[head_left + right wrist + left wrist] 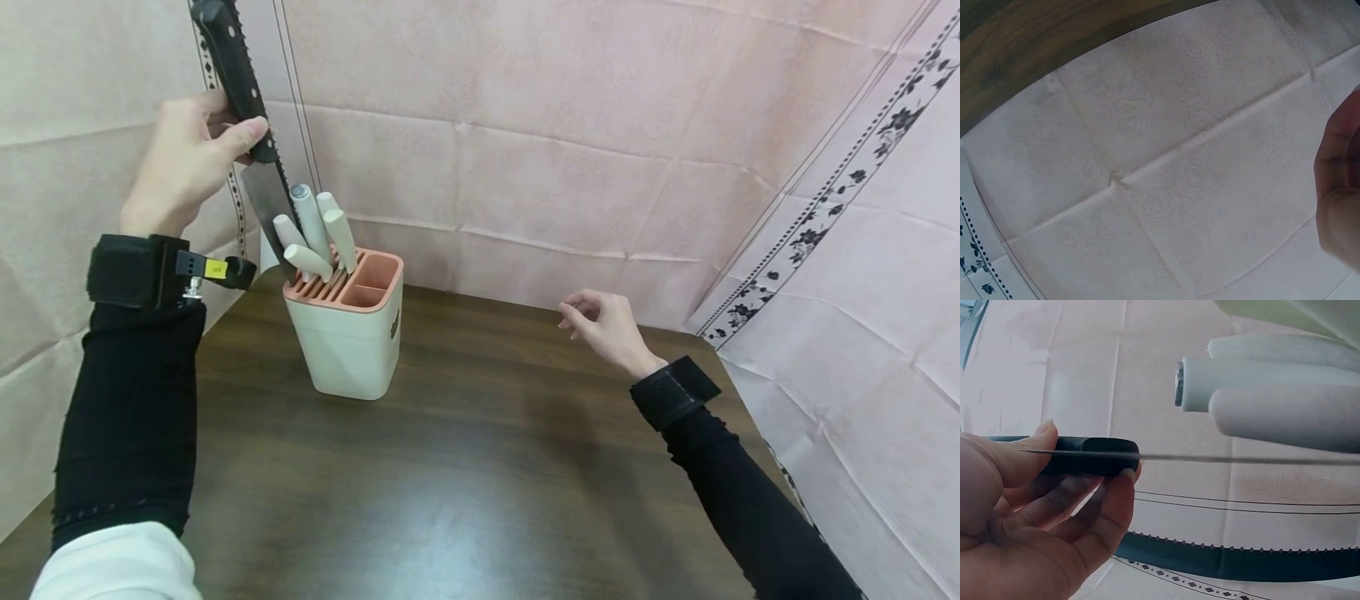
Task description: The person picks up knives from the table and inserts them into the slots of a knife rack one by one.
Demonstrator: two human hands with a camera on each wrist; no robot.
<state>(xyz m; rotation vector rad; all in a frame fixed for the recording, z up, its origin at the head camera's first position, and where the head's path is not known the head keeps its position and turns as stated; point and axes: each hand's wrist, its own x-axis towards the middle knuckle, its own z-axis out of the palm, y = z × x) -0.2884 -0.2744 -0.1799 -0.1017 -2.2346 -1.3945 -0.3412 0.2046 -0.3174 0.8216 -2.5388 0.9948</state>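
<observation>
Knife (247, 108): black handle, long steel blade, held nearly upright with a slight tilt, handle top toward 12 o'clock and out past the upper edge of my head view. Blade (266, 208) runs down toward 5 o'clock; its lower end sits at the slotted side of the knife block (348, 350), just left of the pale handles. I cannot tell whether the tip is already inside a slot.

Left hand (187, 162): raised at 10 o'clock of the head view, fingers and thumb curled round the lower part of the black handle, gripping it. In the left wrist view the same left hand (1035, 519) shows the thumb on one side and fingertips (1124, 481) on the other, the knife (1091, 456) seen edge-on as a thin line.

Right hand (603, 325): at 3 o'clock of the block, well apart from it, above the table, fingers loosely curled, holding nothing. The right wrist view shows only a fingertip edge of that right hand (1338, 187) against the cloth.

Knife block: cream body, salmon-pink top with slots on the left and two open compartments on the right; stands upright on the table.

Pale handles (315, 229): four cream ones, leaning out of the slots toward 11 o'clock; close up in the left wrist view as pale handles (1272, 394).

Table (480, 483): dark wood.

Backdrop cloth (570, 133): pink, creased, with a black floral border.
</observation>
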